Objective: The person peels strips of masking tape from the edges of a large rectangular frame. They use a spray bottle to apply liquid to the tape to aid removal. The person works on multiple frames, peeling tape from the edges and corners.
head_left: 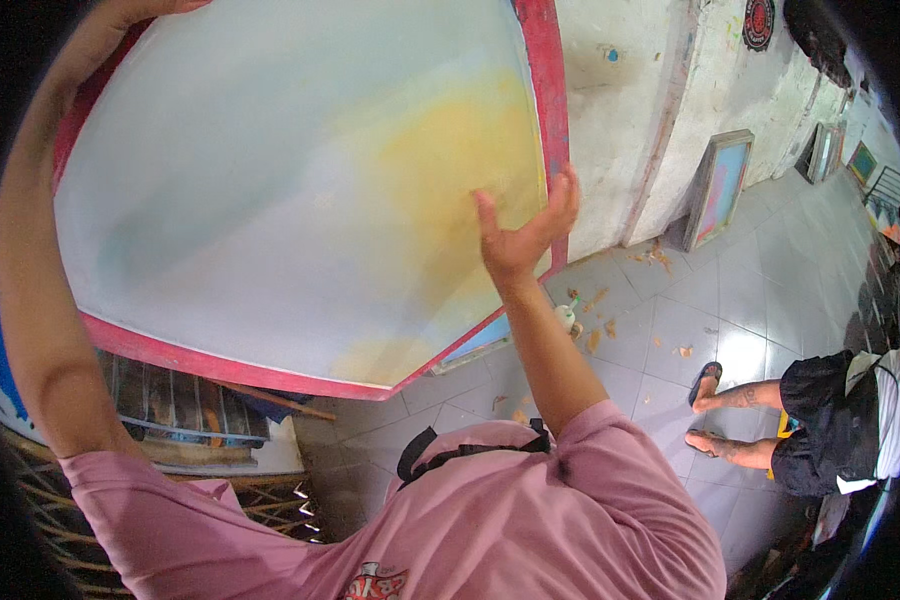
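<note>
A large screen-printing frame (300,200), with a pale panel stained yellow and grey inside a red border, stands tilted in front of me and fills the upper left. My left arm reaches up along its left side. At the top edge of the view, my left hand (155,8) is partly cut off, its visible fingers bent over the frame's red border. By the right border, my right hand (528,235) has its thumb spread away from the fingers. The thumb lies over the yellow stain and the fingertips overlap the red edge; whether they press on it I cannot tell.
A smaller framed screen (720,190) leans on the white wall (620,120). Peeled scraps (595,300) litter the grey tiled floor (670,330). At the right stands another person (830,425) in black shorts and sandals. A metal lattice (240,505) is at lower left.
</note>
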Motion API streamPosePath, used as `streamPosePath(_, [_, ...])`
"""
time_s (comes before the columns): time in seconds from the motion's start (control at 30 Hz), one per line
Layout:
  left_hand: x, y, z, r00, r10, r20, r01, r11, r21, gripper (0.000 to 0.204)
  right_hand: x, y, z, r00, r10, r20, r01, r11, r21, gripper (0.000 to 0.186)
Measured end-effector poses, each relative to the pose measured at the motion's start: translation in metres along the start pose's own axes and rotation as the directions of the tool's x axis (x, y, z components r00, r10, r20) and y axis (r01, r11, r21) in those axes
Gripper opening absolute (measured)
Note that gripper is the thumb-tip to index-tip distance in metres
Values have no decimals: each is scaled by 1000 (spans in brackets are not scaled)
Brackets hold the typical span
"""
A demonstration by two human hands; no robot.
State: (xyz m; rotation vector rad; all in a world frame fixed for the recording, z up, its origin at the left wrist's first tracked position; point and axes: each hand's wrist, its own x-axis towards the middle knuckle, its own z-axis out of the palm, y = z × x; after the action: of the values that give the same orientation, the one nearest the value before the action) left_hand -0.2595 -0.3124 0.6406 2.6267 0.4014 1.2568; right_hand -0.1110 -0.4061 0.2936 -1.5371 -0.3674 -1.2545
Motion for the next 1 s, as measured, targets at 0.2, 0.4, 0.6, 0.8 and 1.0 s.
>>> streamPosePath(0.2, [-21, 10, 9, 975, 222, 29, -223, 952, 211, 34, -4, 1, 1, 995, 86, 41, -85, 996, -16, 78])
streamPosePath(0.4, [0, -17, 16, 967, 86, 240, -134, 972, 191, 33, -7, 50, -10, 922, 377, 89, -383, 921, 74, 70])
streamPosePath(0.6, [-54, -70, 83, 900, -48, 434, -75, 962, 263, 31, -73, 163, -123, 745, 608, 275, -585, 793, -169, 63])
streamPosePath(0.8, [-153, -119, 184, 898, -187, 398, 13, 916, 400, 72, -114, 199, -231, 376, 892, 250, -764, 451, -461, 64])
streamPosePath(1.0, [-245, -169, 263, 756, -294, 584, 123, 941, 315, 57, -136, 200, -243, 234, 923, 304, -768, 368, -524, 59])
